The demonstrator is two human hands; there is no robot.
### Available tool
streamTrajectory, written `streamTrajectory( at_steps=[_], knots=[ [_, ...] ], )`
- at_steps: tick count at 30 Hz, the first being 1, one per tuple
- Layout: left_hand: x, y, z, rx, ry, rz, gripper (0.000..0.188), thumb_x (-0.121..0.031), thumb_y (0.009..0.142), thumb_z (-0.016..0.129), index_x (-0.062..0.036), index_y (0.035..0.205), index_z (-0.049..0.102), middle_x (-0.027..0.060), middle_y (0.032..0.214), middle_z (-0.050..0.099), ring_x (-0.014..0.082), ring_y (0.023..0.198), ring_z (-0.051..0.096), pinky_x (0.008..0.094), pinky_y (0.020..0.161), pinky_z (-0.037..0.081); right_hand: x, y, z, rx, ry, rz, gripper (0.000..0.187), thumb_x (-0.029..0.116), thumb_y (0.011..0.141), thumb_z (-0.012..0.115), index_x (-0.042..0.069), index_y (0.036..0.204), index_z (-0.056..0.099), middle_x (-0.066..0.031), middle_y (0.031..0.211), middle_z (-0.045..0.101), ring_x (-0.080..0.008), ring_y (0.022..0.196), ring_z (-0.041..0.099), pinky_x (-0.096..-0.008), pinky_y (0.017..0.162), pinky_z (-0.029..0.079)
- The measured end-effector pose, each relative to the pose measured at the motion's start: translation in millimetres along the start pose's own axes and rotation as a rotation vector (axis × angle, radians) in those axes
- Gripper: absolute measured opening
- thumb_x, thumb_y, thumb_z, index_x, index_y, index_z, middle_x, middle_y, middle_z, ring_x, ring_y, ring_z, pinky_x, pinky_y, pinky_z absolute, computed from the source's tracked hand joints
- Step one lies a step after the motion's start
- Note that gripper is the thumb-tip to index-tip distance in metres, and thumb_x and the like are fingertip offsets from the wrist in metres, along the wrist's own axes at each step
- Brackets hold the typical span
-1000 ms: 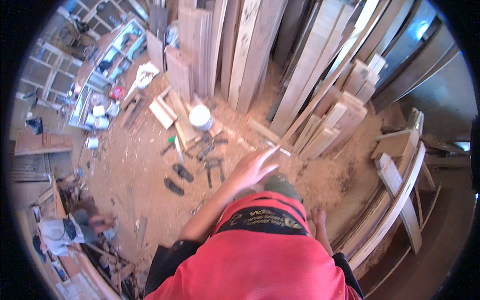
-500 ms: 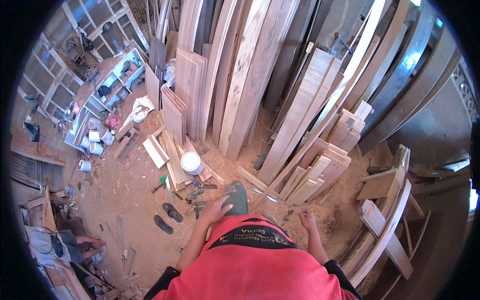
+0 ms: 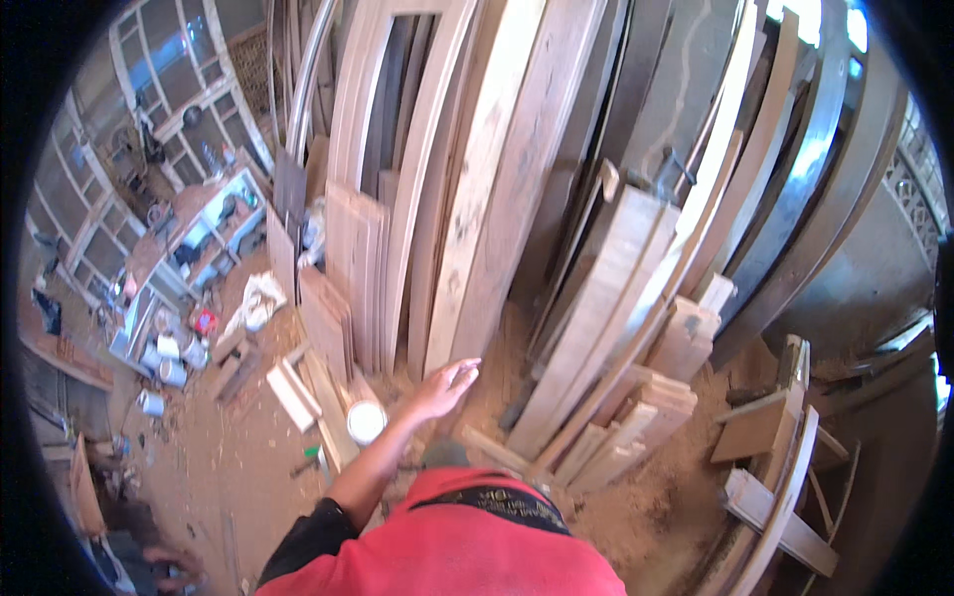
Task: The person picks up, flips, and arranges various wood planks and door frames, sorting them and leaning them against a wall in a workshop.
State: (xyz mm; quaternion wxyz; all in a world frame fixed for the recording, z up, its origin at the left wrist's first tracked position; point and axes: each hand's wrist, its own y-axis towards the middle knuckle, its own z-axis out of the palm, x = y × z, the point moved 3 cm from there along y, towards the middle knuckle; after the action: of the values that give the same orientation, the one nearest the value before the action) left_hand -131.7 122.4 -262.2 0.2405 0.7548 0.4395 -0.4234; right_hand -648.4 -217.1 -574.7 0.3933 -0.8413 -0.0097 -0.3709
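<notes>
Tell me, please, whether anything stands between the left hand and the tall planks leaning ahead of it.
Nothing visible stands between the left hand and the tall planks; the white bucket is off to the left.

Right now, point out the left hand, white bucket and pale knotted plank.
Left hand (image 3: 440,393): head view, middle of hand.
White bucket (image 3: 367,422): head view, round top.
Pale knotted plank (image 3: 477,204): head view, middle of face.
</notes>
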Motion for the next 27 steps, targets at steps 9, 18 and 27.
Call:
streamTrajectory(
  at_steps=[9, 18, 27],
  knots=[
    [83, 310, -147, -0.297, -0.203, 0.092, 0.049, -0.04, 0.105, 0.048, -0.0008, 0.132, 0.058, 0.0221, 0.133, 0.061, 0.035, 0.128, 0.056, 0.041, 0.109, 0.042, 292, -13, 205, 0.279, -0.442, -0.389, 0.042, 0.033, 0.09, 0.067, 0.003, 0.119, 0.063, -0.0252, 0.107, 0.067, -0.0384, 0.099, 0.065, -0.0459, 0.084, 0.051],
    [141, 520, -215, -0.505, 0.085, 0.075, 0.077, -0.051, 0.101, 0.046, 0.0005, 0.155, 0.024, 0.0283, 0.161, 0.02, 0.0427, 0.15, 0.02, 0.0499, 0.122, 0.019, 482, -82, 331, 0.125, -0.438, -0.694, 0.032, 0.023, 0.092, 0.064, 0.003, 0.117, 0.066, -0.0227, 0.1, 0.072, -0.0393, 0.094, 0.069, -0.0473, 0.08, 0.053],
    [186, 560, -223, -0.667, -0.077, -0.178, 0.082, -0.057, 0.104, 0.031, 0.0103, 0.15, 0.03, 0.0335, 0.155, 0.029, 0.0428, 0.146, 0.029, 0.0426, 0.123, 0.019, 360, -61, 329, 0.127, -0.578, -0.532, 0.038, 0.031, 0.087, 0.072, 0.001, 0.11, 0.068, -0.0174, 0.091, 0.075, -0.0283, 0.085, 0.074, -0.0395, 0.071, 0.057]
  ],
)
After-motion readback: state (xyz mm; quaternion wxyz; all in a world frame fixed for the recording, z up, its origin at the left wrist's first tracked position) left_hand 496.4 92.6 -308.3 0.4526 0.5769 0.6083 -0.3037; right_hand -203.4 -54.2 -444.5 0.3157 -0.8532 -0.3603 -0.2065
